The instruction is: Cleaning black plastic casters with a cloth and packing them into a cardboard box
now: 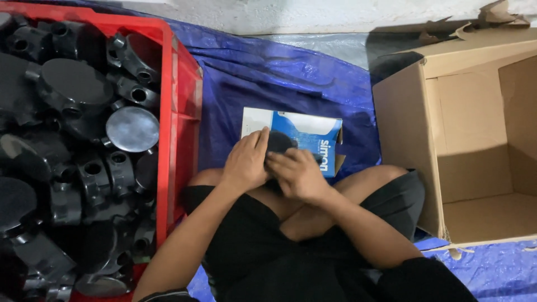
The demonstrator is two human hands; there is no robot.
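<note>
A small blue and white carton [306, 136] lies on the blue tarp in front of my crossed legs. A black round plastic part [279, 141] sits at its near side, mostly hidden by my fingers. My left hand [245, 162] grips the part from the left, fingers over its edge. My right hand [297, 174] covers it from the right and touches the carton. Both hands meet over the part, just above my knees.
A red plastic crate [178, 106] full of several black round junction boxes with stubby outlets stands on my left. An open brown cardboard box [408, 140] lies on its side at my right. A pale wall runs along the top; blue tarp [263, 78] covers the floor.
</note>
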